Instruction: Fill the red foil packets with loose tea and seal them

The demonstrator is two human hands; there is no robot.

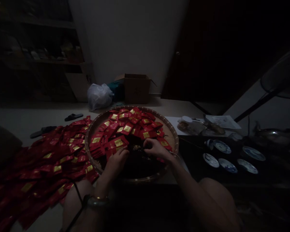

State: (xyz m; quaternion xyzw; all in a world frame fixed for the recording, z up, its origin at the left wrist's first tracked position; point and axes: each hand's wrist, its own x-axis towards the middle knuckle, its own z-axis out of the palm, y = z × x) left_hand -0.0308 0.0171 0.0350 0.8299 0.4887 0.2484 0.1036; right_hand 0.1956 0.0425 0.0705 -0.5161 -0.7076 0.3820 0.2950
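A round woven bamboo tray (pixel 176 141) in front of me holds a heap of red packets (pixel 128 127) with gold labels. Over its near part, my left hand (pixel 117 159) has its fingers curled together against the lower edge of a red packet. Whether it grips that packet is too dark to tell. Opposite it, my right hand (pixel 154 148) is closed in a pinch, and what it holds cannot be made out. Between the hands shows a small pale-yellow patch of bits (pixel 136 148) on a dark mass (pixel 140 166) filling the tray's near side.
More red packets (pixel 50 164) spread over the floor at left, beside dark slippers (pixel 73 117). Behind the tray are a white plastic bag (pixel 99 96) and an open cardboard box (pixel 137 90). Several blue-and-white dishes (pixel 221 146) and a jar (pixel 183 124) stand at right.
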